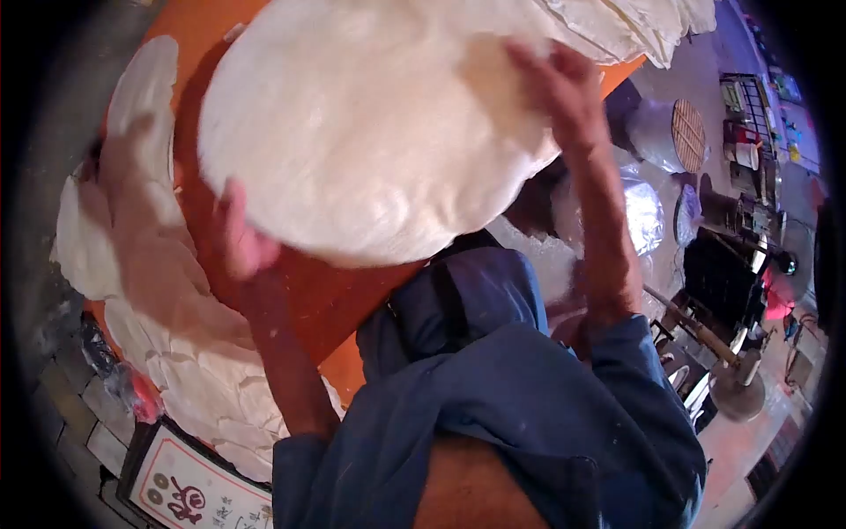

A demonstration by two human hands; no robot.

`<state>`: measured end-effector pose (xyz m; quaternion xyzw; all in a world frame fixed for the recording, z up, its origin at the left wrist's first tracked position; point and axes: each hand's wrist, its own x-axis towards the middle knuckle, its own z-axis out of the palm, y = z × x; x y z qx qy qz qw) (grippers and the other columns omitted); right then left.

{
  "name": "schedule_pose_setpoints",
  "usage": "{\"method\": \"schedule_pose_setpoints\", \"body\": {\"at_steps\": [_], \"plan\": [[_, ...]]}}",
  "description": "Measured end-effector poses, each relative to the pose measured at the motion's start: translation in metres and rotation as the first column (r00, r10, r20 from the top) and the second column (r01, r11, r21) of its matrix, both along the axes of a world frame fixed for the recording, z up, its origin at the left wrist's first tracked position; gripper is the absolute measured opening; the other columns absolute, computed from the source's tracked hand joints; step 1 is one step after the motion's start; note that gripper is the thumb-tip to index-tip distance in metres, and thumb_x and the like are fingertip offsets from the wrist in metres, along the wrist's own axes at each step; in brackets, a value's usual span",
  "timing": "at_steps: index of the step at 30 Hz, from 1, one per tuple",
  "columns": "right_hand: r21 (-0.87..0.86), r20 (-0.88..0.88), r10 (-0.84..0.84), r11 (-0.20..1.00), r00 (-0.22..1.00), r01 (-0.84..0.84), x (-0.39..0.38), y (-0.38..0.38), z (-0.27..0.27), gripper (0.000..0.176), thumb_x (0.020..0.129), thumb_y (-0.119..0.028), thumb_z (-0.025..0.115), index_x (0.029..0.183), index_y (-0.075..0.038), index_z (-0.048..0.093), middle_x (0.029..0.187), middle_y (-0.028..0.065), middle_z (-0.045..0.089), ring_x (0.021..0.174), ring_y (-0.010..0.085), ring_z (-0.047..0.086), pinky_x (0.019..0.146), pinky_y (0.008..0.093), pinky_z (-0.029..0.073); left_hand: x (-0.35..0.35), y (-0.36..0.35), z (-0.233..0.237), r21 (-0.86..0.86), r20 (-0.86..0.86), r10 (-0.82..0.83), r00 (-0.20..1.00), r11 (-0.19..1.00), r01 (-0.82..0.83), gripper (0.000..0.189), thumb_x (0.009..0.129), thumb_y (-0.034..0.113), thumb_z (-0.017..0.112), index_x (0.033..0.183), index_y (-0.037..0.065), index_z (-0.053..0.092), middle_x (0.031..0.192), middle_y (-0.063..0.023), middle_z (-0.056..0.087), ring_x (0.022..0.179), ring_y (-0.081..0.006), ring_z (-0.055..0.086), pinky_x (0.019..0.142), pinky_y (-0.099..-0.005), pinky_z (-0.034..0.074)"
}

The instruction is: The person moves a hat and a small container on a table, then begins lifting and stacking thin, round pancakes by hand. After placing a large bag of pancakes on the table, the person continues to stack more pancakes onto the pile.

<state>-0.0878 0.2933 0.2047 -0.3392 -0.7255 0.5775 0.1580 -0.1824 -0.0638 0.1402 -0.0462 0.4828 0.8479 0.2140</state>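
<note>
A wide, round, pale sheet of dough (pixel 370 141) spreads across the orange tabletop (pixel 308 300), its right side reaching past the table edge. At its lower left rim is my left hand (pixel 247 242), thumb stretched upward and apart from the other fingers, which are partly blurred. Over the sheet's upper right part, my right hand (pixel 560 88) has its fingers extended and casts a shadow on the dough.
Thin dough sheets (pixel 167 300) overlap along the table's left side, and more sheets (pixel 617 22) lie at the top right. A framed sign (pixel 194 485) stands at lower left. Plastic-wrapped containers (pixel 639 212), a round slatted lid (pixel 687 137) and tools are on the right.
</note>
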Motion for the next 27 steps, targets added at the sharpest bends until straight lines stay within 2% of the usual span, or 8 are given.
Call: {"method": "schedule_pose_setpoints", "body": {"at_steps": [6, 7, 12, 14, 16, 17, 21, 27], "plan": [[0.135, 0.195, -0.090, 0.989, 0.977, 0.064, 0.044, 0.134, -0.100, 0.048, 0.080, -0.046, 0.073, 0.088, 0.001, 0.070, 0.080, 0.0064, 0.069, 0.073, 0.0154, 0.064, 0.067, 0.0301, 0.049, -0.029, 0.153, -0.077, -0.194, 0.010, 0.020, 1.000, 0.981, -0.018, 0.028, 0.082, 0.016, 0.078, 0.098, -0.001, 0.064, 0.094, -0.0051, 0.064, 0.083, -0.0128, 0.057, 0.074, -0.0288, 0.048], [0.188, 0.243, -0.084, 0.981, 0.966, 0.038, 0.047, 0.143, -0.117, 0.049, 0.079, -0.048, 0.073, 0.088, 0.000, 0.070, 0.080, 0.0068, 0.069, 0.074, 0.0163, 0.065, 0.068, 0.0313, 0.050, -0.029, 0.161, -0.078, -0.467, 0.027, -0.011, 1.000, 0.884, 0.022, 0.032, 0.080, 0.018, 0.080, 0.099, -0.002, 0.064, 0.091, -0.0030, 0.063, 0.079, -0.0111, 0.054, 0.067, -0.0275, 0.046], [0.639, 0.285, -0.259, 0.769, 0.923, 0.019, 0.043, 0.136, -0.115, 0.062, 0.073, -0.052, 0.075, 0.108, -0.003, 0.064, 0.088, 0.0144, 0.071, 0.080, 0.0309, 0.068, 0.074, 0.0401, 0.052, -0.026, 0.160, -0.064, -0.624, -0.141, -0.115, 0.983, 0.781, 0.002, 0.041, 0.081, 0.019, 0.078, 0.109, -0.005, 0.062, 0.090, -0.0030, 0.060, 0.078, -0.0107, 0.053, 0.070, -0.0260, 0.046], [0.661, 0.270, -0.254, 0.750, 0.929, 0.013, 0.045, 0.133, -0.112, 0.062, 0.077, -0.050, 0.072, 0.117, -0.004, 0.060, 0.093, 0.0163, 0.070, 0.085, 0.0353, 0.066, 0.079, 0.0418, 0.051, -0.027, 0.161, -0.057, -0.739, -0.297, -0.168, 0.940, 0.663, -0.115, 0.044, 0.081, 0.018, 0.077, 0.114, -0.006, 0.060, 0.093, -0.0051, 0.061, 0.080, -0.0119, 0.054, 0.075, -0.0272, 0.047], [0.637, 0.169, -0.186, 0.770, 0.968, 0.037, 0.049, 0.141, -0.138, 0.060, 0.080, -0.049, 0.071, 0.119, -0.005, 0.060, 0.093, 0.0160, 0.070, 0.085, 0.0354, 0.066, 0.081, 0.0418, 0.051, -0.032, 0.161, -0.067, -0.719, -0.307, -0.199, 0.931, 0.689, -0.090, 0.050, 0.086, 0.021, 0.072, 0.124, -0.006, 0.055, 0.107, -0.0117, 0.063, 0.094, -0.0181, 0.058, 0.086, -0.0315, 0.047], [0.860, 0.205, -0.121, 0.496, 0.971, -0.120, 0.050, 0.153, -0.176, 0.057, 0.083, -0.046, 0.068, 0.122, -0.006, 0.060, 0.099, 0.0167, 0.070, 0.089, 0.0352, 0.066, 0.082, 0.0407, 0.051, -0.033, 0.168, -0.066, -0.730, -0.274, -0.242, 0.931, 0.683, -0.037, 0.051, 0.087, 0.021, 0.071, 0.127, -0.006, 0.054, 0.111, -0.0130, 0.063, 0.099, -0.0195, 0.058, 0.088, -0.0326, 0.047], [0.482, 0.193, -0.152, 0.875, 0.969, 0.041, 0.046, 0.148, -0.147, 0.058, 0.085, -0.046, 0.066, 0.124, -0.002, 0.061, 0.106, 0.0173, 0.069, 0.098, 0.0291, 0.067, 0.086, 0.0358, 0.051, -0.030, 0.175, -0.082, -0.625, -0.261, -0.180, 0.948, 0.780, -0.024, 0.053, 0.093, 0.027, 0.063, 0.134, -0.004, 0.048, 0.126, -0.0162, 0.058, 0.112, -0.0226, 0.056, 0.095, -0.0361, 0.045], [0.227, 0.098, -0.204, 0.957, 0.974, 0.178, 0.059, 0.146, -0.165, 0.055, 0.087, -0.044, 0.065, 0.124, -0.003, 0.063, 0.100, 0.0140, 0.071, 0.092, 0.0216, 0.068, 0.085, 0.0313, 0.050, -0.013, 0.189, -0.088, -0.659, -0.234, -0.125, 0.964, 0.749, -0.063, 0.055, 0.100, 0.029, 0.049, 0.144, -0.002, 0.037, 0.135, -0.0202, 0.051, 0.122, -0.0280, 0.052, 0.101, -0.0386, 0.042]]}}
